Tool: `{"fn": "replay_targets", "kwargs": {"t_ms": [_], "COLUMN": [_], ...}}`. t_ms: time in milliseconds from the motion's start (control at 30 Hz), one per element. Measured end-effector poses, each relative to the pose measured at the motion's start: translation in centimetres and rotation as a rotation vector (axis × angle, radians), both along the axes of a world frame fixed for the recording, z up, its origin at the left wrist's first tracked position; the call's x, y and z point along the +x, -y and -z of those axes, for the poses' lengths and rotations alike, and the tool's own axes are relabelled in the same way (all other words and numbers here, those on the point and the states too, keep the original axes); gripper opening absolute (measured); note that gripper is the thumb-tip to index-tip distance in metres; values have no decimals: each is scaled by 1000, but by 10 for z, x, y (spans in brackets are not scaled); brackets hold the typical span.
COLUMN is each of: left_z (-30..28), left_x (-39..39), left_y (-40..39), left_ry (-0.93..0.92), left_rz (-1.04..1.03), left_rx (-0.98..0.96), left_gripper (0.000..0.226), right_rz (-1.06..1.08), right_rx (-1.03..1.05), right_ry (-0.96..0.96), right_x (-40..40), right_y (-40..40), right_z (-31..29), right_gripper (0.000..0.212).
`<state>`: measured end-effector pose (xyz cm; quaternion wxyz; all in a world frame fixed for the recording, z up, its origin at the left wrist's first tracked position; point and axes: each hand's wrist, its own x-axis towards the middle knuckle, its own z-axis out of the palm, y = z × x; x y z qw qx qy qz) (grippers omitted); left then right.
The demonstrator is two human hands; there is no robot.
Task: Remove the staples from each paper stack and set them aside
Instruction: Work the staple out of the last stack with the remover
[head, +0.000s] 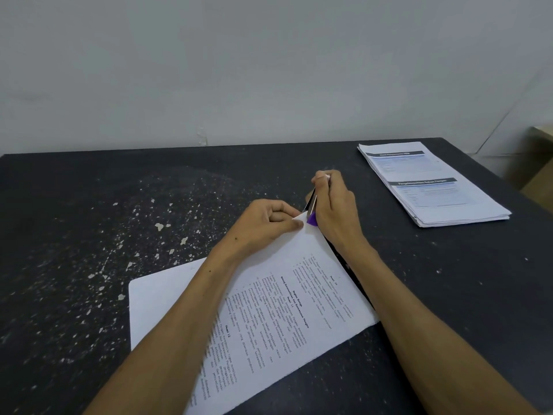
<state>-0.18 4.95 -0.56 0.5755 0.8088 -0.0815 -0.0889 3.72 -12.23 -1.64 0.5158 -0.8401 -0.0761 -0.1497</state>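
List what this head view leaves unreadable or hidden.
- Staple: not visible; the left hand and right hand cover the paper stack corner.
- Staple remover: its grip sits inside the right hand; only the purple tip and metal show.
- Second stack: print too small.
- Near stack's lower edge: cut off by the frame.

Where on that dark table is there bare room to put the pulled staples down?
The widest bare stretch of the table is left of the left hand, back to the wall. Another lies between the right hand and the far paper pile. The corner both hands work, on the near stack, is crowded.
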Motion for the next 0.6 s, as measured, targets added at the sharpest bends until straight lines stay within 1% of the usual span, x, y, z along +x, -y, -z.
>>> {"fn": "replay_targets", "kwargs": {"t_ms": [367, 600], "left_z": [1, 1], "left_x": [-1, 0], "left_y": [1, 1], "left_ry": [1, -8], "left_rz": [-9, -15], "left_rx": [-14, -6], "left_gripper": [18, 16], "right_rz": [-13, -35], "right_rx": [-54, -100], "right_ry": [9, 44], "right_x": [2, 2], "right_y": [-4, -6], "right_z": [-2, -2], "right_gripper": [19, 19]}}
